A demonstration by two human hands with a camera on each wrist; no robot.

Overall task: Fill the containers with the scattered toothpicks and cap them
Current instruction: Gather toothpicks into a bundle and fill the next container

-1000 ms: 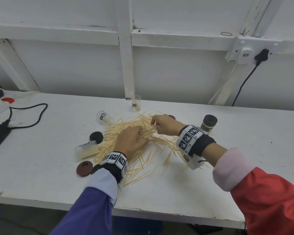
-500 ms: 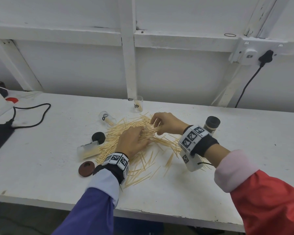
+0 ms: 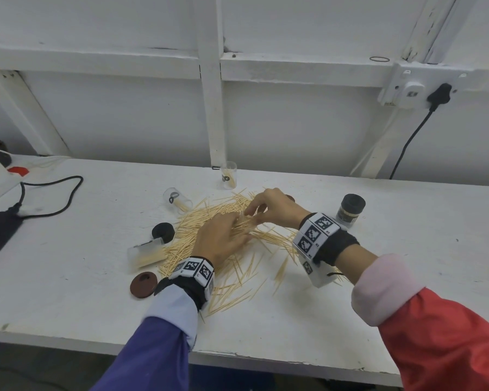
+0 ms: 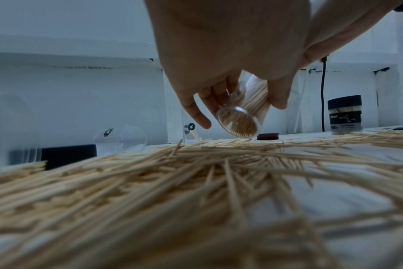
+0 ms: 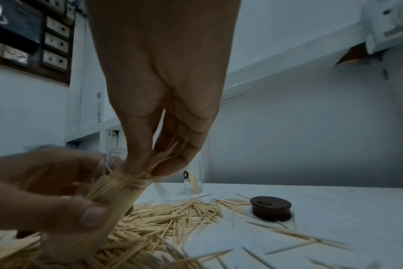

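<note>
Left hand [image 4: 221,60]: grips a clear toothpick container [image 4: 241,118], tilted, just above the pile's centre.
Right hand [image 5: 163,102]: pinches a bundle of toothpicks [image 5: 124,185] at the container's mouth.
Change: the right hand has lifted since a second ago, feeding its bundle in; this container looks nearly full.
Scattered toothpicks [image 3: 232,258]: mid-tabletop [image 3: 407,292].
Capped container [image 3: 350,210]: three o'clock.
Brown cap [image 3: 143,281]: eight o'clock.

pale toothpicks [image 3: 198,221], white table [image 3: 68,292], black cap [image 3: 353,201], brown lid [image 3: 143,280]
</note>
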